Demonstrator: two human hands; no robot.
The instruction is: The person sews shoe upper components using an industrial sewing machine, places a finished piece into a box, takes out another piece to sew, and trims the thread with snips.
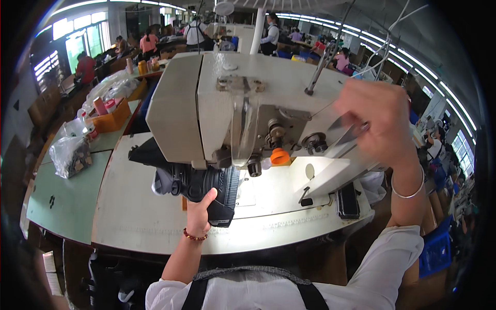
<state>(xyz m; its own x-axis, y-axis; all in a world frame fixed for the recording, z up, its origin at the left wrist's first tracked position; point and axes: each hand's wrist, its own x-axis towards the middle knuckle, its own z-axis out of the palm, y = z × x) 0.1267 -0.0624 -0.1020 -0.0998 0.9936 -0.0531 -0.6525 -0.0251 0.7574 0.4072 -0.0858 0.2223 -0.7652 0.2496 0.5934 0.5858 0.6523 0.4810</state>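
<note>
A black padded fabric piece with webbing and plastic fittings (204, 181) lies under the head of a large cream sewing machine (178, 106). My left hand (199, 214) is closed on its near edge, thumb on top. Raised at the machine's right side, my right hand (380, 121) is smeared by motion, its fingers curled round scissors (349, 133) whose blades point left. A thin thread runs near those blades to the machine's front. An orange knob (279, 156) and tension dials (314, 143) sit on the machine face. The needle area is partly hidden by the head.
The white machine table (139, 222) carries a black rectangular box (347, 201) at right. On the green side table (67, 206) are a plastic bag of small parts (72, 155) and an orange bin (113, 116) with thread cones. A blue crate (435, 250) stands low at right; several people work behind.
</note>
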